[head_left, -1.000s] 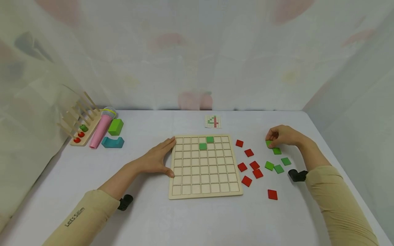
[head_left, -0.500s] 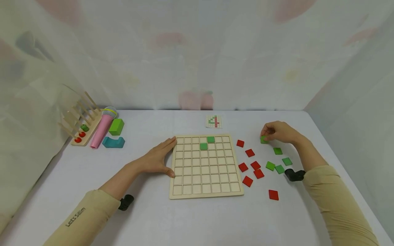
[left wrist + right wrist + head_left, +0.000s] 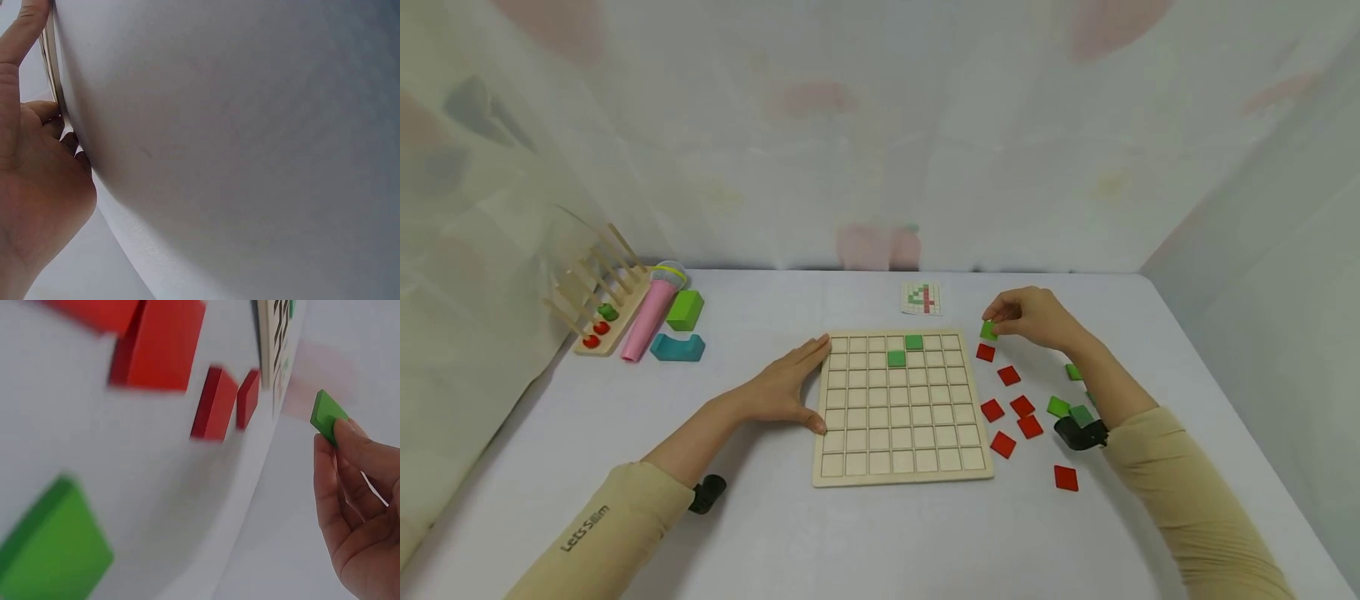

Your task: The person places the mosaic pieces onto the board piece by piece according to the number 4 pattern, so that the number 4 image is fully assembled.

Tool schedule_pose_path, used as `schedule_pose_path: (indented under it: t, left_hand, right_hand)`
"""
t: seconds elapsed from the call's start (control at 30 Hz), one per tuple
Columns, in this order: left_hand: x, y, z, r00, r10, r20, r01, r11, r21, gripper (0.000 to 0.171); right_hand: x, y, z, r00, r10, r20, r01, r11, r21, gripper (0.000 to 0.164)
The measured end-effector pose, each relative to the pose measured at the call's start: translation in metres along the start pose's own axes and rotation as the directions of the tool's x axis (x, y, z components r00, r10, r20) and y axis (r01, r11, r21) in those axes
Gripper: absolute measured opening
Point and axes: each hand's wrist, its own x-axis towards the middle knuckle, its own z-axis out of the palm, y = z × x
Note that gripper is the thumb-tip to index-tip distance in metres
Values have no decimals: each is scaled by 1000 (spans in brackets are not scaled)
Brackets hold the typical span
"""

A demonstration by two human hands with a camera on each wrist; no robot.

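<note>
A light wooden grid board (image 3: 901, 417) lies flat on the table, with a green tile (image 3: 913, 342) in its top row and another green tile (image 3: 897, 358) one row down, diagonally to the left. My left hand (image 3: 778, 387) touches the board's left edge, thumb and fingers spread. Between thumb and fingertips, my right hand (image 3: 1037, 318) pinches a square green tile (image 3: 328, 416) above the table, just beyond the board's upper right corner. Several red tiles (image 3: 1022, 406) lie loose right of the board. More green tiles (image 3: 1058, 407) lie farther right, some partly hidden by the right arm.
Behind the board lies a small pattern card (image 3: 921, 297) with a green and red figure. At the far left are a pegged wooden stand (image 3: 613, 321), a pink toy microphone (image 3: 649, 321), a green block (image 3: 685, 311) and a teal curved block (image 3: 677, 347). Curtains surround the table.
My right hand has lifted the green tile from among the loose green ones and carried it left toward the board. The left hand has stayed on the board's edge.
</note>
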Motion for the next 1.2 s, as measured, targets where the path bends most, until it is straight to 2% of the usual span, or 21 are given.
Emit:
schedule_pose_path:
  t: [0.3, 0.53, 0.8, 1.2]
  left_hand:
    - [-1, -1, 2, 1000, -3, 0, 3, 1000, -3, 134]
    - [-1, -1, 1, 1000, -4, -2, 4, 1000, 8, 134]
    - [-1, 1, 1, 1000, -5, -4, 5, 1000, 9, 135]
    - [-1, 1, 1, 1000, 8, -9, -7, 1000, 20, 134]
  right_hand:
    - [8, -34, 21, 997, -81, 5, 80, 995, 58, 12]
    - [17, -56, 33, 991, -130, 42, 125, 988, 95, 12]
    - [31, -75, 53, 970, -214, 113, 202, 973, 110, 13]
    - [41, -98, 76, 948, -252, 194, 234, 966, 111, 13]
